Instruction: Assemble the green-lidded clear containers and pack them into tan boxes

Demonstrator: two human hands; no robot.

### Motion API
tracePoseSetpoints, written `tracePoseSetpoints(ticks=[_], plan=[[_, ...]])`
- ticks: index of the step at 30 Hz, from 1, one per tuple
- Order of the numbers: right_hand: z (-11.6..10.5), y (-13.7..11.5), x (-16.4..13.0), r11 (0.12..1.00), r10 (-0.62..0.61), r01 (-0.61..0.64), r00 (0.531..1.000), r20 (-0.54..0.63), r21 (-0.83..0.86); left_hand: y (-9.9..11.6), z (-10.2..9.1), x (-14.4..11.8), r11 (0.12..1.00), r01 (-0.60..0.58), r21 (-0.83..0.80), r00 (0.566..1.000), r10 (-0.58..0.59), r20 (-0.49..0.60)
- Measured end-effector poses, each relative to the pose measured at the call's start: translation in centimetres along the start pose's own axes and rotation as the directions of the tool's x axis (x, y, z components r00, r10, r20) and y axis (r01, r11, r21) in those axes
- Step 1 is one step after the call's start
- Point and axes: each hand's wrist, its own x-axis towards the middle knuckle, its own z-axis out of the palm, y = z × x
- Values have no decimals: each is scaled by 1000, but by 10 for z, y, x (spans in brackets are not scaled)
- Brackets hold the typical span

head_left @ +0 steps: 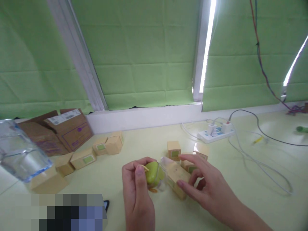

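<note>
Low at centre frame, a small green container (152,173) is gripped in the closed left hand (137,189), while a tan box (176,179), long axis running toward lower right, is loosely touched by the open-fingered right hand (204,189) just beside it.

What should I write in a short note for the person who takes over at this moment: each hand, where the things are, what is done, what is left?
Left hand: closed around a small green piece in a clear wrapper.
Right hand: open, fingers on the small tan box lying on the table.
Around: more tan boxes behind the hands and at left, a brown carton far left, a power strip with cables at right.
Done: the green piece is outside the box, in the grip of the left hand.
Left: it looks still wrapped; whether the box is fully open I cannot tell.
</note>
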Motion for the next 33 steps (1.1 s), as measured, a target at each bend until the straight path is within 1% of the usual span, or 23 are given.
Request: tracePoseSetpoints(ticks=[2,5,7,11,13,15,17,19,20,23,25,26,27,30,31,33], plan=[[1,3,2,997,-16,21,998,68,-69,-1,1,-3,999,14,-34,999,-13,36],[4,4,4,989,-61,77,990,125,-129,-5,0,-2,998,55,-15,995,-53,79],[4,2,3,993,-63,76,989,131,-93,-9,-2,1,997,82,13,992,-83,98],[3,-3,-1,996,-68,63,993,92,60,-16,-1,3,989,145,10,981,-145,129],[3,-2,-2,992,-59,48,994,92,113,-16,1,1,975,220,-31,960,-211,185],[3,-1,-2,990,-6,-6,996,86,141,-15,5,-2,953,292,-79,929,-264,258],[3,0,0,982,62,-72,996,63,172,-15,8,-6,935,328,-134,909,-273,316],[3,-1,1,968,105,-113,993,48,222,-16,10,-8,926,333,-176,895,-251,369],[2,-2,2,961,112,-119,993,41,251,-17,11,-8,922,341,-183,881,-246,404],[1,-6,1,944,98,-94,995,5,317,-20,8,-4,910,379,-167,818,-245,520],[1,-7,-1,936,74,-57,997,-35,349,-22,6,0,906,393,-157,796,-250,551],[0,-7,-2,929,61,-36,997,-55,369,-22,4,2,907,391,-153,797,-252,549],[0,-6,-2,918,49,-14,996,-76,397,-22,3,4,911,385,-148,807,-255,532],[-5,-1,-1,858,45,30,990,-133,512,-22,2,7,923,363,-125,854,-275,442],[-7,1,0,830,50,34,989,-136,556,-21,2,8,924,361,-127,868,-283,409],[-9,5,3,765,49,23,994,-94,644,-21,3,9,918,372,-139,883,-305,356]])
